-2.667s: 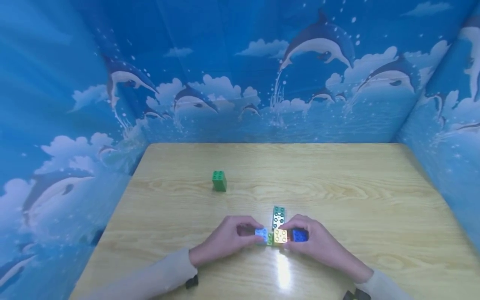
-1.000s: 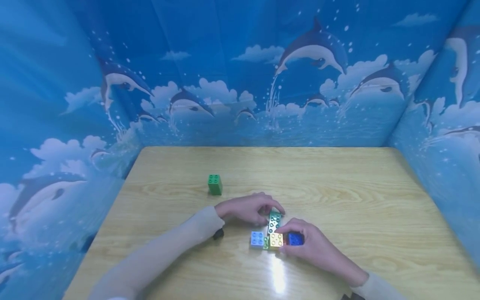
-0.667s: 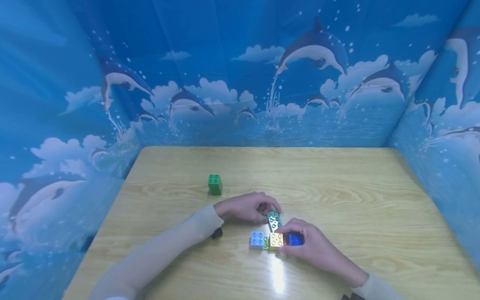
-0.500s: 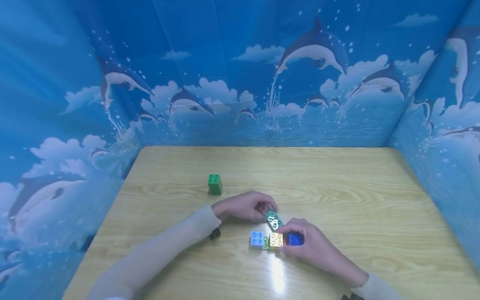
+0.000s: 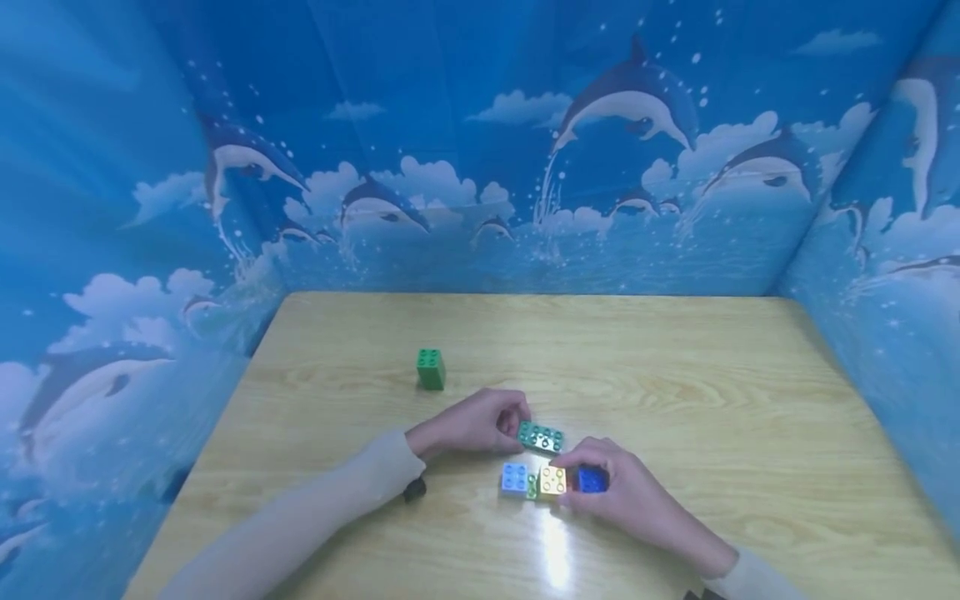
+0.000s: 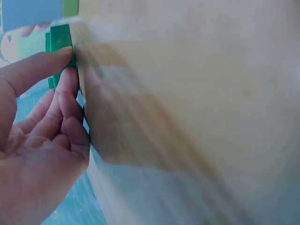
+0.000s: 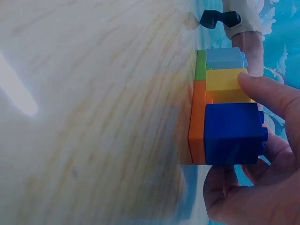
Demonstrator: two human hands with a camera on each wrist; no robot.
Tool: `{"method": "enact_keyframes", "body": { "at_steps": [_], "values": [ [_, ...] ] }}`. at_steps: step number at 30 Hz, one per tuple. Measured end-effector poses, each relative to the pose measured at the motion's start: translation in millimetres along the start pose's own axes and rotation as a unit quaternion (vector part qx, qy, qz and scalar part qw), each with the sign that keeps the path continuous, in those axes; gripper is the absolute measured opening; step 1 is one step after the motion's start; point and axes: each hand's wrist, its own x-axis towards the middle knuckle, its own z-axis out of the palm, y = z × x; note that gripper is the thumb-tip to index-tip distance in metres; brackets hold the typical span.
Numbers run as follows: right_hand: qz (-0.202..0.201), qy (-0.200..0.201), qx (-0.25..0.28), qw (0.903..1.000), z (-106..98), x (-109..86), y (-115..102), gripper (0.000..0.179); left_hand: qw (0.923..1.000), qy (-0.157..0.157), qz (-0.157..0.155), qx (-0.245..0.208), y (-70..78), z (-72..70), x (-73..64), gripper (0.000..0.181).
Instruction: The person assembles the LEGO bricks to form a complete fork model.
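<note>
"Since earlier, the long green brick is turning crosswise, and the left hand is pinching its left end."

"And the right hand?"

"On my monitor it is pinching the yellow brick; the dark blue brick is sitting inside its curve."

"What is standing around?"

"Light blue brick and yellow one are obstructing the long green brick's near side. Tall green block is standing farther back, apart."

We count two hands; two green bricks; two blue bricks; one yellow brick; one orange brick; one lime brick; two sleeves; one table.
</note>
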Motion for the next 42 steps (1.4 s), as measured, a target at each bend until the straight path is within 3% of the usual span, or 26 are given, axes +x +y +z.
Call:
{"method": "enact_keyframes", "body": {
  "at_steps": [7, 21, 25, 29, 34, 38, 42],
  "values": [
    [0.001, 0.001, -0.003, 1.0, 0, 1.8, 0, 0.039, 0.9992, 0.032, -0.018, 0.018, 5.0, 3.0, -5.9, 0.034],
    [0.013, -0.015, -0.006, 0.9998, -2, 1.7, -4, 0.04, 0.9993, 0.025, -0.015, 0.022, 6.6, 2.5, -10.7, 0.04],
    [0.009, -0.015, -0.008, 0.9998, -1, 0.8, -3, 0.04, 0.9991, 0.029, -0.018, 0.025, 4.0, 0.4, -21.9, 0.047],
    [0.007, -0.015, -0.011, 0.9998, 0, -0.3, -3, 0.043, 0.9989, 0.037, -0.02, 0.019, 2.3, -0.3, -37.0, 0.04],
    [0.003, -0.004, -0.013, 0.9999, -1, -2.1, -3, 0.057, 0.9998, 0.011, -0.017, -0.007, 6.4, 0.8, -60.1, 0.049],
    [0.0, 0.013, -0.043, 0.999, -5, -8.1, -3, 0.06, 0.9997, -0.001, -0.017, -0.015, 11.9, 8.7, -75.2, 0.058],
    [0.015, 0.028, -0.055, 0.998, -11, -15.8, 0, 0.057, 0.9988, 0.025, -0.027, -0.032, 15.5, 22.7, -81.8, 0.057]
  ]
}}
